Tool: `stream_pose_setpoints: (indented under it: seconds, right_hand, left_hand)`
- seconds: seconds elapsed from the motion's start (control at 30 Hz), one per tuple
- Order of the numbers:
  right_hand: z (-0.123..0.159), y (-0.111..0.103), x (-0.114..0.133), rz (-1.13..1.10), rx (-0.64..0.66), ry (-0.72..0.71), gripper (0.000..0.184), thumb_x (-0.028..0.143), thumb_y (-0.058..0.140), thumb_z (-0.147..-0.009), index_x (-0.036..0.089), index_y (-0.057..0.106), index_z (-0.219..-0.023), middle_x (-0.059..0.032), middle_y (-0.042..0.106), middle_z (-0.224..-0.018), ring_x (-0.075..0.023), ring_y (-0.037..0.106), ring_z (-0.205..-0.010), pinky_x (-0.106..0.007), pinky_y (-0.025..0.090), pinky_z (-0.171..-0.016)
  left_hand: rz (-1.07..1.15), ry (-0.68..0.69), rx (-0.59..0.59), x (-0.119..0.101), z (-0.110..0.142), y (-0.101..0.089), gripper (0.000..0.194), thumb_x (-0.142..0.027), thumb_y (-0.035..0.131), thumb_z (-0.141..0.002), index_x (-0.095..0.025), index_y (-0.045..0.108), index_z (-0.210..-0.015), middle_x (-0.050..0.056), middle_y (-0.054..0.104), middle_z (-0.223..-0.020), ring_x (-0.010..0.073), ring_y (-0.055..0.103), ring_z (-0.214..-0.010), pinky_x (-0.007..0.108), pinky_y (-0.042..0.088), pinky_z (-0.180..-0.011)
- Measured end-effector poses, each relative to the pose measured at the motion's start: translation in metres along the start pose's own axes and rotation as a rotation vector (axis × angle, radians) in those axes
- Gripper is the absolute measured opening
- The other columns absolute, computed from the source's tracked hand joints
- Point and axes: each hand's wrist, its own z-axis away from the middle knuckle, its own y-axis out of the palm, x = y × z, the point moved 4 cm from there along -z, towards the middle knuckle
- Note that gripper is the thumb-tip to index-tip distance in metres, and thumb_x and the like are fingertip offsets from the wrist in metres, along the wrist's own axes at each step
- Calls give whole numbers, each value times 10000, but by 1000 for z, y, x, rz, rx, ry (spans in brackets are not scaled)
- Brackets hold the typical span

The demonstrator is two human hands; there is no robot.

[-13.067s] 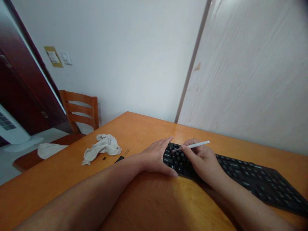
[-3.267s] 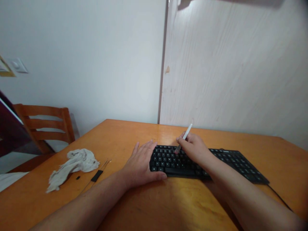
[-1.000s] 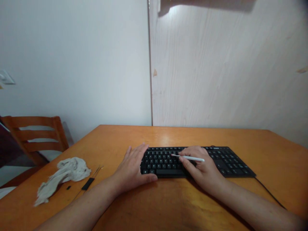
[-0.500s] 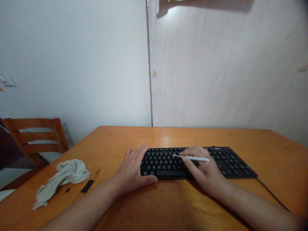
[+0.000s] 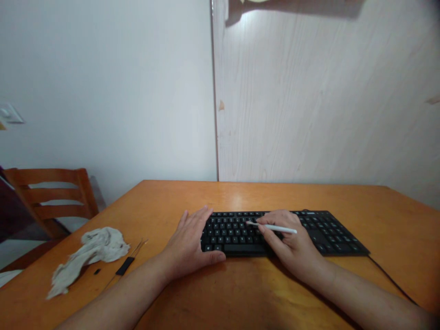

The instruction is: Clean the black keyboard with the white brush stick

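A black keyboard (image 5: 237, 232) with white-lettered keys lies flat on the wooden table. My left hand (image 5: 190, 238) rests against its left end, fingers stretched towards the back corner and the thumb along the front edge. Between the thumb and fingers of my right hand (image 5: 292, 243) is a slim white-handled brush (image 5: 280, 228), held like a pen. The brush's thin tip points left and meets the upper letter keys near the middle of the keyboard; the exact contact is too small to make out. My right hand covers the keys beneath it.
On the table's left side lies a crumpled whitish cloth (image 5: 99, 245). Beside it are a small black piece (image 5: 97, 271) and a thin tool with a black block (image 5: 124, 266). A cable (image 5: 392, 279) runs off the keyboard's right corner. A wooden chair (image 5: 51, 192) stands at left.
The brush's handle end has tilted slightly down and to the left, with its tip over nearly the same keys. My left hand and the keyboard keep their places.
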Motion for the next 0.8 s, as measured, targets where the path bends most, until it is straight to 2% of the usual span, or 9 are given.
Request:
stream_pose_setpoints:
  seconds: [0.1,0.3,0.47,0.67,0.8]
  right_hand:
    - [0,1,0,5,14,7,84,259,596,-929,263,662,-981,-39,705,-965,-237,615,-946,-426,412,-853]
    - [0,-1,1,-10,38,15,87,257,575,-932,242,650,-891,-28,691,-862,-220,619,-853,-409,417,-811]
    - [1,1,-2,5,15,6,89,265,592,-924,255,672,-960,-44,710,-951,-241,628,-931,-421,423,-846]
    - [1,-1,2,-2,43,10,106,272,566,-929,242,662,-896,-47,707,-877,-235,639,-852,-419,438,-815]
    - [0,-2,3,8,7,-6,101,262,571,-929,252,666,-961,-51,714,-934,-242,637,-906,-427,430,-842]
  left_hand:
    - [2,-1,7,0,0,0,1141,-832,570,-681,-175,221,-1546,191,318,-1582,371,268,-1465,624,103,-1192]
    - [3,-7,11,-1,0,-2,1143,-833,569,-681,-161,234,-1543,193,315,-1583,378,275,-1460,624,106,-1191]
    - [21,5,-4,-1,0,-3,1140,-823,582,-681,-163,236,-1543,204,337,-1569,389,285,-1453,639,119,-1181]
    - [27,28,-25,0,1,-1,1127,-800,604,-690,-185,215,-1551,203,330,-1573,385,295,-1448,639,120,-1179]
    - [29,27,-25,-1,0,-2,1119,-796,608,-691,-182,229,-1546,202,340,-1569,383,300,-1446,635,115,-1179]
